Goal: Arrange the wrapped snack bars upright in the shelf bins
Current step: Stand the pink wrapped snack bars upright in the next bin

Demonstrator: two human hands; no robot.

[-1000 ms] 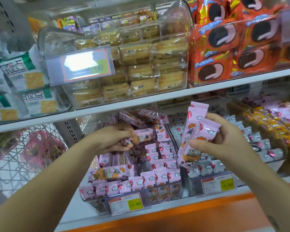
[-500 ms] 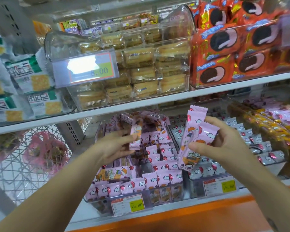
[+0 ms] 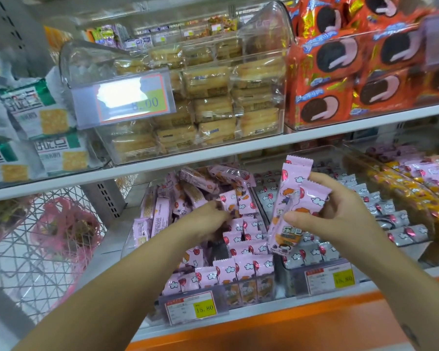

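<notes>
Pink wrapped snack bars stand upright in rows at the front of a clear bin on the lower shelf, while more lie loose and jumbled at its back. My left hand reaches into the middle of the bin, its curled fingers pinching one pink bar that stands among the rows. My right hand hovers above the bin's right side and grips a small bunch of pink bars, held upright.
A bin of grey wrapped bars sits to the right, then one with yellow and pink packs. The upper shelf overhangs closely, carrying biscuit and red cookie packs. A wire basket is at left.
My left hand has moved forward and down into the bin with its pink bar, from mid-air to among the standing rows. My right hand has kept its bunch nearly still.
</notes>
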